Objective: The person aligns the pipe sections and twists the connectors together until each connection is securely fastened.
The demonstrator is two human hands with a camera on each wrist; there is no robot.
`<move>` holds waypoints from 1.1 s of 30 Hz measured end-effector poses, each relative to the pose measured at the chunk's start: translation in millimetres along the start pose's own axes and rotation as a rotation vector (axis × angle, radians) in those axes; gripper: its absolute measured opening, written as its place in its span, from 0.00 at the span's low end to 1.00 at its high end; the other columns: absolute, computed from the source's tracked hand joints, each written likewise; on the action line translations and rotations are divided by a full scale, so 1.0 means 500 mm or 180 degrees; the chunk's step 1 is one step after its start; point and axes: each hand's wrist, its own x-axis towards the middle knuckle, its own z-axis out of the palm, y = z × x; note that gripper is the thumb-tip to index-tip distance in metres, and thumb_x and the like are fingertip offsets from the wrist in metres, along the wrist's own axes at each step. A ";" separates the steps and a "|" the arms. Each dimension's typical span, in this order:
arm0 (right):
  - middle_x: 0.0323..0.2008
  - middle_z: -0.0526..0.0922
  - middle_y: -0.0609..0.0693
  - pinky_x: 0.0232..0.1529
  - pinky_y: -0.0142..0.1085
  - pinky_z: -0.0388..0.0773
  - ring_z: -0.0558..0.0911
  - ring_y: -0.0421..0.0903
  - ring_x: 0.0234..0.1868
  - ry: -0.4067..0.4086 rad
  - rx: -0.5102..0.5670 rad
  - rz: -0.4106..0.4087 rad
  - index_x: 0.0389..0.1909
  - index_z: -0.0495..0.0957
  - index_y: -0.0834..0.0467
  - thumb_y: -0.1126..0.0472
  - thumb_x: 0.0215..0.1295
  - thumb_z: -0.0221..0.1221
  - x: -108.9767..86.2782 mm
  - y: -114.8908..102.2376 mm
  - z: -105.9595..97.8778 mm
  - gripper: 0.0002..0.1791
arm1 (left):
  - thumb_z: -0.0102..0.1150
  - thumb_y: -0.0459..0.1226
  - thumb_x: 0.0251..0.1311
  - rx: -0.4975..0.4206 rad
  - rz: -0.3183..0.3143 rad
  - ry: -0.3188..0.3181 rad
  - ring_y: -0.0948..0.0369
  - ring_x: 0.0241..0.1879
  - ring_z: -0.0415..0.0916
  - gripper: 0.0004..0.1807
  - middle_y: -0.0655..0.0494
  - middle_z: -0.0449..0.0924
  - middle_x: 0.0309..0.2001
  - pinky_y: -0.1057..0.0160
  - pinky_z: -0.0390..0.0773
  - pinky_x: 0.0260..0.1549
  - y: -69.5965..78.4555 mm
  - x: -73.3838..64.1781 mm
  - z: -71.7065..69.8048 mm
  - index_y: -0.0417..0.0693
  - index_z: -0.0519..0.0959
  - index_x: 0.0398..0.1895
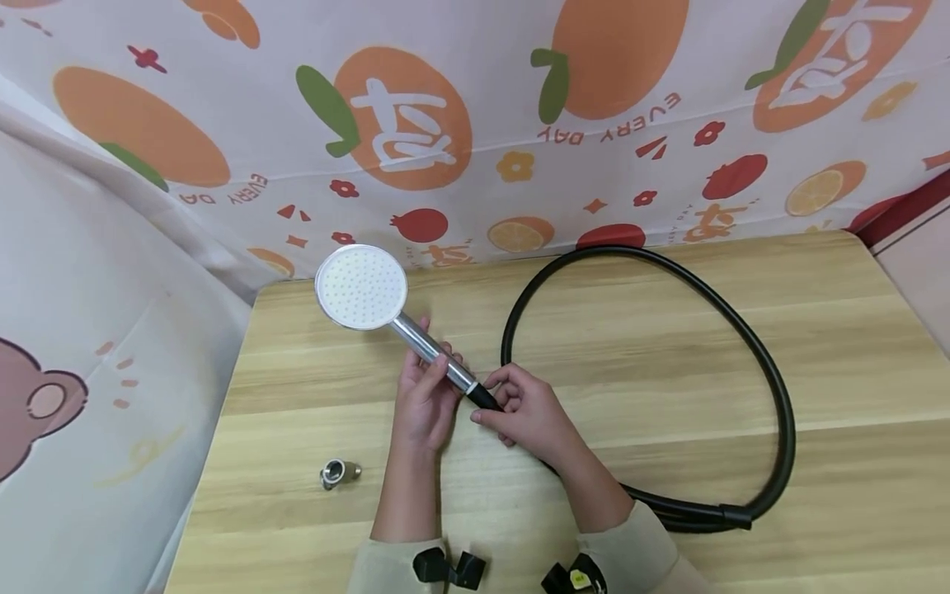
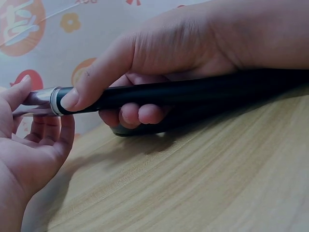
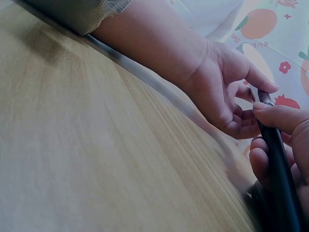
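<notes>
Open room left of the left hand (image 1: 429,404); a black hose (image 1: 785,429) loops right of the right hand (image 1: 529,417).
A metal fitting (image 1: 340,473) is the obstacle left of the left wrist; the shower head (image 1: 361,287) blocks the way ahead-left of that hand. Bare tabletop (image 1: 505,511) shows between the wrists; beyond both hands, patterned cloth (image 1: 482,107) bars the far edge.

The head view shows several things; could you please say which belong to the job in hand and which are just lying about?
In the job:
silver shower head with round white face, held by the left hand
long black hose, its end gripped by the right hand

Apparently just lying about:
small silver metal fitting, untouched on the wood-grain table
</notes>
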 end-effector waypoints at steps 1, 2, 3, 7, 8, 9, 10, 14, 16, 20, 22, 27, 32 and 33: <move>0.26 0.79 0.53 0.15 0.35 0.77 0.75 0.43 0.15 -0.0007 0.0002 -0.0009 0.47 0.75 0.55 0.61 0.55 0.72 0.001 -0.001 0.001 0.20 | 0.57 0.30 0.66 -0.0005 0.0015 0.0008 0.62 0.39 0.74 0.39 0.59 0.73 0.40 0.67 0.75 0.41 0.000 -0.001 0.000 0.58 0.53 0.76; 0.26 0.79 0.53 0.15 0.35 0.77 0.75 0.43 0.15 -0.0008 0.0002 -0.0011 0.46 0.75 0.55 0.61 0.56 0.71 0.001 -0.002 0.001 0.20 | 0.57 0.30 0.65 -0.0010 0.0025 0.0010 0.62 0.39 0.74 0.40 0.60 0.73 0.40 0.67 0.75 0.41 0.001 -0.001 0.000 0.58 0.53 0.77; 0.26 0.79 0.53 0.15 0.35 0.77 0.75 0.43 0.15 -0.0001 -0.0005 -0.0005 0.46 0.75 0.56 0.60 0.56 0.71 0.002 -0.002 0.002 0.19 | 0.57 0.30 0.65 -0.0017 0.0027 0.0005 0.63 0.39 0.74 0.40 0.60 0.73 0.40 0.67 0.75 0.41 0.001 -0.001 0.000 0.57 0.52 0.77; 0.26 0.79 0.53 0.15 0.35 0.77 0.76 0.44 0.16 0.0035 0.0004 0.0061 0.46 0.76 0.57 0.60 0.57 0.71 0.002 -0.006 0.002 0.18 | 0.56 0.30 0.67 -0.0017 0.0014 -0.0015 0.63 0.39 0.74 0.42 0.61 0.72 0.41 0.67 0.75 0.42 0.001 0.000 0.002 0.57 0.48 0.78; 0.26 0.79 0.53 0.16 0.36 0.78 0.76 0.44 0.16 0.0038 0.0006 0.0072 0.46 0.76 0.57 0.60 0.57 0.70 0.001 -0.007 0.002 0.18 | 0.56 0.30 0.67 -0.0011 0.0006 -0.0011 0.63 0.39 0.74 0.42 0.61 0.72 0.41 0.66 0.75 0.42 0.001 0.000 0.002 0.57 0.47 0.79; 0.26 0.79 0.53 0.16 0.36 0.78 0.76 0.44 0.16 0.0040 0.0003 0.0087 0.47 0.76 0.57 0.60 0.58 0.70 0.000 -0.008 0.002 0.18 | 0.56 0.30 0.67 -0.0008 0.0000 -0.0003 0.63 0.39 0.74 0.42 0.61 0.71 0.41 0.66 0.75 0.42 0.001 0.000 0.002 0.57 0.47 0.79; 0.26 0.79 0.53 0.16 0.36 0.78 0.76 0.44 0.16 0.0040 0.0006 0.0097 0.46 0.76 0.56 0.60 0.58 0.70 0.000 -0.009 0.002 0.18 | 0.56 0.30 0.67 0.0000 -0.0001 0.0006 0.63 0.39 0.74 0.42 0.61 0.71 0.41 0.66 0.75 0.42 0.001 0.000 0.003 0.58 0.47 0.79; 0.26 0.79 0.52 0.16 0.36 0.79 0.76 0.43 0.16 0.0033 0.0010 0.0116 0.46 0.77 0.54 0.59 0.59 0.69 -0.003 -0.013 0.003 0.16 | 0.58 0.31 0.66 0.0028 -0.0012 0.0038 0.62 0.39 0.74 0.43 0.61 0.71 0.41 0.65 0.75 0.42 0.002 -0.002 0.002 0.59 0.48 0.79; 0.26 0.79 0.52 0.16 0.36 0.79 0.76 0.44 0.16 0.0031 0.0022 0.0132 0.46 0.77 0.53 0.59 0.60 0.68 -0.004 -0.014 0.004 0.15 | 0.58 0.31 0.66 0.0049 -0.0011 0.0038 0.63 0.39 0.74 0.43 0.61 0.70 0.41 0.66 0.75 0.42 0.002 -0.003 0.002 0.59 0.48 0.79; 0.26 0.79 0.51 0.17 0.36 0.79 0.76 0.44 0.16 0.0020 0.0039 0.0155 0.46 0.77 0.53 0.59 0.61 0.67 -0.005 -0.016 0.005 0.14 | 0.56 0.30 0.66 0.0063 0.0003 0.0035 0.63 0.39 0.74 0.42 0.61 0.70 0.42 0.66 0.75 0.43 0.002 -0.002 0.003 0.58 0.48 0.79; 0.25 0.79 0.51 0.17 0.37 0.79 0.76 0.44 0.17 0.0017 0.0034 0.0157 0.47 0.77 0.53 0.59 0.62 0.67 -0.005 -0.016 0.005 0.14 | 0.56 0.29 0.66 0.0058 0.0022 0.0028 0.63 0.39 0.74 0.42 0.61 0.71 0.42 0.66 0.75 0.43 0.002 -0.003 0.003 0.58 0.48 0.79; 0.24 0.78 0.51 0.17 0.37 0.80 0.76 0.43 0.16 0.0011 0.0034 0.0141 0.47 0.77 0.53 0.56 0.64 0.66 -0.005 -0.014 0.005 0.13 | 0.58 0.28 0.64 0.0018 0.0086 0.0008 0.63 0.38 0.75 0.44 0.61 0.74 0.40 0.67 0.76 0.40 0.003 -0.004 0.002 0.56 0.48 0.79; 0.24 0.79 0.54 0.17 0.35 0.79 0.75 0.42 0.16 -0.0014 0.0147 0.0111 0.48 0.76 0.56 0.55 0.65 0.64 -0.004 -0.010 0.005 0.14 | 0.57 0.28 0.65 0.0062 0.0131 -0.0023 0.65 0.35 0.76 0.41 0.62 0.76 0.36 0.68 0.75 0.37 0.004 -0.004 0.002 0.58 0.52 0.78; 0.24 0.79 0.55 0.17 0.35 0.79 0.76 0.42 0.16 -0.0010 0.0153 0.0107 0.47 0.77 0.55 0.56 0.65 0.65 -0.004 -0.009 0.004 0.14 | 0.57 0.28 0.65 0.0076 0.0135 -0.0023 0.65 0.35 0.76 0.41 0.62 0.76 0.36 0.68 0.75 0.36 0.004 -0.004 0.003 0.59 0.53 0.77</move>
